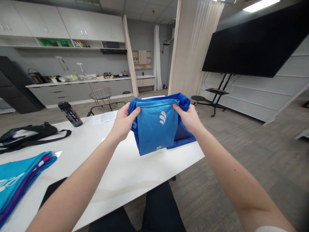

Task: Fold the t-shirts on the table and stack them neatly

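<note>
Between my two hands hangs a folded blue shirt (pixel 155 129), light blue in front with a white leaf-like mark and a darker blue layer behind. My left hand (pixel 125 119) pinches its upper left corner, thumb on the near face. The upper right corner is gripped by my right hand (pixel 189 117) in the same way. The fingers of both hands are mostly hidden behind the cloth. The shirt is held up over the white table (pixel 116 174). Behind it, a dark blue piece of cloth (pixel 184 137) lies partly covered on the table's right end.
At the left lies a pile of blue and purple folded clothes (pixel 21 180), with a dark flat object (pixel 51 191) beside it. Farther back are a black bag (pixel 31 133), a dark bottle (pixel 70 113) and paper sheets (pixel 103 117). A chair (pixel 100 94) stands beyond the table.
</note>
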Demonstrator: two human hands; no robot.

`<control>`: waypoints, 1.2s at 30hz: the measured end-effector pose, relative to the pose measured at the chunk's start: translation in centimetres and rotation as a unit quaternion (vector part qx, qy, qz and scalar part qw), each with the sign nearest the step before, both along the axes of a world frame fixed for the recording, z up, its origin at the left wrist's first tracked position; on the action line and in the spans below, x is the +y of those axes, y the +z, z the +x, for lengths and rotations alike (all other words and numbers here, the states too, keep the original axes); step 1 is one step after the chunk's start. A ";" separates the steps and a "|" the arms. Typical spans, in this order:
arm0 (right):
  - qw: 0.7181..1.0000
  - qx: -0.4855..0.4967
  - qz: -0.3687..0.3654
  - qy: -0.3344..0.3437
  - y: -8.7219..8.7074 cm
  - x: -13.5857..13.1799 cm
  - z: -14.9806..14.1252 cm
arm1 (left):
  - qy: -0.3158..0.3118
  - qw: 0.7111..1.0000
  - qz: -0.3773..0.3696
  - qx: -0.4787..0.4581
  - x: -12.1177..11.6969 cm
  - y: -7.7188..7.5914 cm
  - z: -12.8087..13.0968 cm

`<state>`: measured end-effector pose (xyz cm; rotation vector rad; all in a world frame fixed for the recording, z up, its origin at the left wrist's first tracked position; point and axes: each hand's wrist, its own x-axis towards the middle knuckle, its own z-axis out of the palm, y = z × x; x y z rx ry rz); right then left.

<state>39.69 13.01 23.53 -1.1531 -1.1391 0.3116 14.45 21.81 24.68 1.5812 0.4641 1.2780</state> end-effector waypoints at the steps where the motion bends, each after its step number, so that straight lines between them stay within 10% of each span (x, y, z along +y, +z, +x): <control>1: 1.000 -0.014 -0.006 -0.013 0.6 -0.4 1.3 | -0.011 1.000 -0.008 -0.007 -0.3 0.3 1.2; 9: 0.995 -0.015 -0.091 -0.034 -1.0 0.7 11.5 | -0.087 0.993 -0.074 0.019 2.4 -3.2 11.8; 18: 0.974 0.052 -0.215 -0.048 -14.2 12.4 24.4 | -0.074 0.979 -0.171 0.085 14.5 -17.5 24.9; 24: 0.959 0.046 -0.269 -0.069 -20.8 19.6 27.3 | 0.041 0.969 -0.144 0.195 21.9 -25.2 28.0; 28: 0.938 -0.059 -0.324 -0.105 -22.5 22.2 26.9 | 0.074 0.958 -0.144 0.238 23.2 -26.9 27.7; 36: 0.809 -0.315 -0.414 -0.273 -22.7 21.6 23.0 | 0.159 0.903 -0.062 0.395 22.5 -26.1 24.8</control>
